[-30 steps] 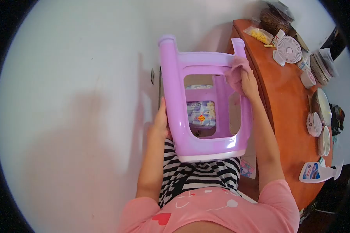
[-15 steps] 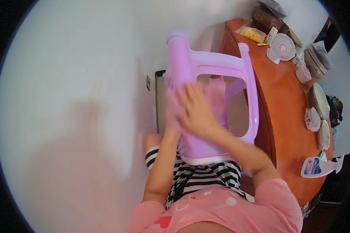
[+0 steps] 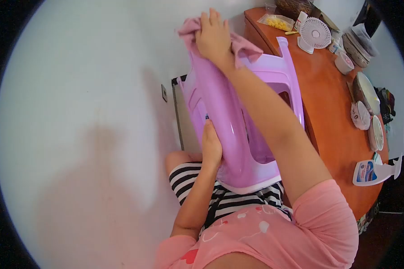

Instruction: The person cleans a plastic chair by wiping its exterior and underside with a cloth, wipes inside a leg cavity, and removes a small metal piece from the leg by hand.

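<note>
A purple plastic stool [image 3: 226,127] rests tilted across the lap, its legs pointing away from me and its white-edged end against the striped shorts. Low on its left side my left hand [image 3: 212,145] grips the edge, thumb on the near face and the other fingers hidden behind. At the far tip of the nearest leg, my right hand [image 3: 214,41] is closed over a pink cloth [image 3: 248,50] and presses it around the leg. Folds of the cloth stick out on both sides of that hand.
An orange-brown wooden table [image 3: 330,116] curves along the right. It bears a white fan [image 3: 315,33], a bag of yellow pieces [image 3: 277,21], several bowls and a spray bottle [image 3: 372,172]. A pale wall [image 3: 76,89] stands close on the left.
My right hand has moved with the cloth from the middle of the stool to the leg's far end. My left hand now shows lower on the stool's left side. The stool has turned slightly.
</note>
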